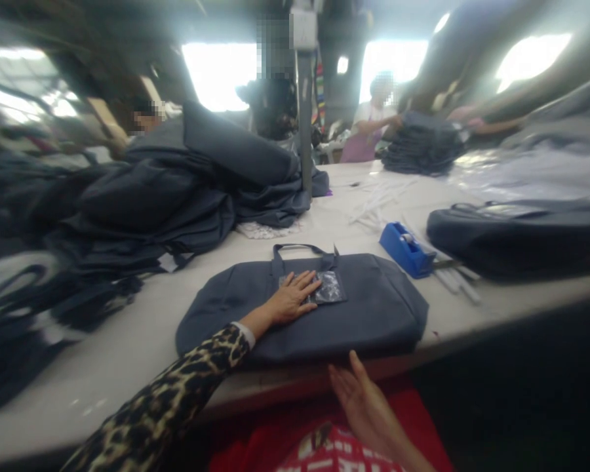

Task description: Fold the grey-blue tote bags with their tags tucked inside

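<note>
A dark grey-blue bag (pixel 373 301) lies flat at the near edge of the white table, its handle loop (pixel 299 248) pointing away from me. My left hand (pixel 295 298) rests flat on top of it, fingers spread. Partly under those fingers is a small clear plastic packet (pixel 332 287) with something shiny and dark in it. Just off the bag's front edge, my right hand (pixel 361 396) hangs in the air over my red apron, fingers stretched out and nothing in it.
A blue tape dispenser (pixel 407 250) and white strips (pixel 450 278) sit right of the bag. Another dark bag (pixel 516 239) lies further right. Heaped dark bags (pixel 152 196) cover the left. Across the table, a person (pixel 371 128) stands by a stack of folded dark pieces (pixel 423 144).
</note>
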Tool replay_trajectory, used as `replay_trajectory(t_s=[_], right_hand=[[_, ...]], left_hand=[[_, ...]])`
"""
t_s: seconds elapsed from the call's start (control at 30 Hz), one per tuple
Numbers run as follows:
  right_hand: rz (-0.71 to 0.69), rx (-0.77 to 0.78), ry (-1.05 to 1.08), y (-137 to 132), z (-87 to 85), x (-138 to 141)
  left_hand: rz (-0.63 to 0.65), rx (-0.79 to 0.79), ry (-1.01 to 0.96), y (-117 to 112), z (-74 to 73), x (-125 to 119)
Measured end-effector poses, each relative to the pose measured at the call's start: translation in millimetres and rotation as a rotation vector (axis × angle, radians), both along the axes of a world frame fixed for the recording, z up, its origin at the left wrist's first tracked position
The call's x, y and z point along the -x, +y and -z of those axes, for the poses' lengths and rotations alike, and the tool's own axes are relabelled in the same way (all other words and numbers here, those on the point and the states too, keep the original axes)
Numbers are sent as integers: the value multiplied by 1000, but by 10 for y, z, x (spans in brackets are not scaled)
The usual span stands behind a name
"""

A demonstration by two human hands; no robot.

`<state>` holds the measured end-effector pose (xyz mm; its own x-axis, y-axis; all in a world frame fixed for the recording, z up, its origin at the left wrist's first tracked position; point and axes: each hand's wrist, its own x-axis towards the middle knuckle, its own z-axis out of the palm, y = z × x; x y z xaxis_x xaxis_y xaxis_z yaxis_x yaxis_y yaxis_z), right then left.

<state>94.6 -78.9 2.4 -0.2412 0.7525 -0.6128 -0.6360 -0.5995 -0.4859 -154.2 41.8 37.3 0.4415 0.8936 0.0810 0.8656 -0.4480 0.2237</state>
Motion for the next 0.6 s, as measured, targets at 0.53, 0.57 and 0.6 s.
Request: replay_trajectory(t_s=[0.53,0.57,0.6], right_hand=[[95,-348,-330,905,-470,652],[110,-416,-365,1007,-581,660],[118,-494,-394,1107,-719,658]], left_hand=[[-246,36,-186,-42,-401,-168],[-280,19,-219,8,-470,-183],[-310,-5,-259,59,-556,-200]])
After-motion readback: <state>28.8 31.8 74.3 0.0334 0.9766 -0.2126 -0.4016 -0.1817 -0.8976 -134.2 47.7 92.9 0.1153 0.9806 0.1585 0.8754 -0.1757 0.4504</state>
